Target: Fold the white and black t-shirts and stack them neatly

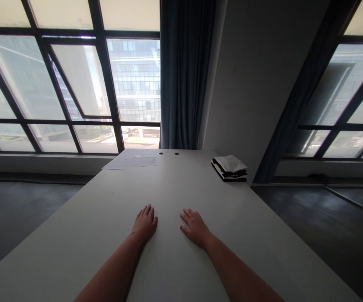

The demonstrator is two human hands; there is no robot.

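Note:
My left hand (145,222) lies palm down on the white table (169,188), fingers stretched forward and holding nothing. To its right, across a short gap, my right hand (194,226) rests flat on the same surface with its fingers slightly spread and nothing in them. Sheets of paper (131,159) are at the far left end of the table, well beyond my left hand. A stack of folded black and white items (230,167), perhaps cloth or bags, sits near the far right corner, farther off than my right hand.
Two small dark round spots (177,153) mark the table's far end. Behind it hangs a dark blue curtain (184,75) beside a wall pillar (253,84). One window pane (81,79) is tilted open on the left. Grey floor (326,222) borders both sides.

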